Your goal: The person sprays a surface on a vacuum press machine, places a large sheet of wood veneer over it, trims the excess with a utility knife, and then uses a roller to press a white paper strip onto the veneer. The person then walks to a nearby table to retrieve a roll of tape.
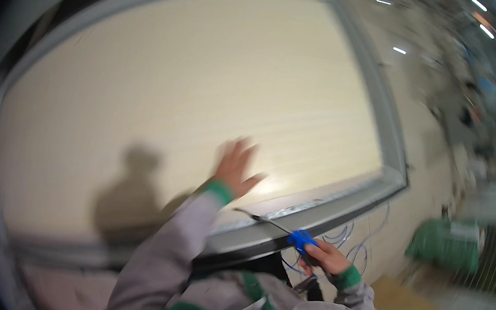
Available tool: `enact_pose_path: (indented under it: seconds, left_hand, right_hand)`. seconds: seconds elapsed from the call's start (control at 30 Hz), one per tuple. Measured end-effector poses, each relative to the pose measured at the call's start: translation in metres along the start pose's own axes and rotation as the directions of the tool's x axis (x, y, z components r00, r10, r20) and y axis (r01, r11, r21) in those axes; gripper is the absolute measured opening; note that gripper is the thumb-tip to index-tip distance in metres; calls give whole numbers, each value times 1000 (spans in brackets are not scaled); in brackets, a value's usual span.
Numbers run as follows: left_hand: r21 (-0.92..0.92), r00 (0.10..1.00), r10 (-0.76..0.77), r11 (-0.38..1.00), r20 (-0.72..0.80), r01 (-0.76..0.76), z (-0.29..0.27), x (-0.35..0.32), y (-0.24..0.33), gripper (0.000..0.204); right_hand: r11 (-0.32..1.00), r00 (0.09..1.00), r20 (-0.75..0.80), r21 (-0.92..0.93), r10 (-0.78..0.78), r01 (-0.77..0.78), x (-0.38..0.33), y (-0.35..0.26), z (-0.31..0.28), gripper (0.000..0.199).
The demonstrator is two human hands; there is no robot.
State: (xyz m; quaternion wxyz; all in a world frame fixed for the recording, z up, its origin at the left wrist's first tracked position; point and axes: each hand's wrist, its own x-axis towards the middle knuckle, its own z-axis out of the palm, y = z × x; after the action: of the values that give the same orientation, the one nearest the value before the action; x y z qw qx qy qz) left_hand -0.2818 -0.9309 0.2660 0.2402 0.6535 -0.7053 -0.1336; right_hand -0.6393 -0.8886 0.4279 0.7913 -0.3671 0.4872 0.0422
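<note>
So my right hand (328, 256) is wrapped around the blue plastic handle of a thin-bladed tool (301, 241), whose dark metal shaft pokes left onto the near edge of the big grey metal frame (315, 216). My left hand (235, 167) is spread flat, fingers open, holding nothing, against the large cream panel (192, 105) inside that frame. It's blurry though. Loose thin cables (351, 245) dangle just right of the tool.

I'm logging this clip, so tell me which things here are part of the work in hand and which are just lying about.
In use:
left hand, open against the cream panel
right hand gripping the blue-handled tool
grey frame

Lying about:
blue wires
green bundle
brown board
</note>
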Motion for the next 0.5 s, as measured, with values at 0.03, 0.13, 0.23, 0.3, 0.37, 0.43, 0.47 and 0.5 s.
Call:
enact_pose_path:
  seconds: [0.03, 0.13, 0.23, 0.3, 0.37, 0.43, 0.47, 0.5]
  left_hand:
    - [-50, 999, 25, 998, -24, -26, -20, -42, -23, 90]
    - [240, 982, -190, 952, -14, 188, -88, -169, -103, 94]
    - [576, 892, -402, 687, -209, 444, -146, -271, -193, 89]
    - [630, 779, -420, 461, -466, 625, -173, -344, -238, 85]
    - [622, 791, -403, 489, -461, 612, -175, -391, -274, 85]
    - [626, 784, -415, 474, -462, 619, -189, -418, -302, 85]
    - [630, 783, -419, 467, -461, 621, -194, -427, -311, 85]
    - [639, 783, -424, 456, -455, 619, -203, -434, -315, 85]
  right_hand:
    - [978, 974, -123, 60, -192, 201, 16, -2, 23, 44]
    - [884, 580, -711, -129, -398, 449, 77, -4, 76, 53]
    - [943, 932, -149, -94, -330, 319, 107, 10, 129, 52]
    - [910, 898, -193, 46, -396, 411, 118, 17, 157, 50]
    - [808, 721, -599, 199, -347, 554, 127, 27, 185, 51]
    - [900, 896, -135, -186, -422, 396, 130, 42, 215, 46]
    - [843, 910, 158, -341, -384, 415, 129, 52, 229, 44]
    - [854, 920, 70, -348, -387, 386, 128, 61, 242, 44]
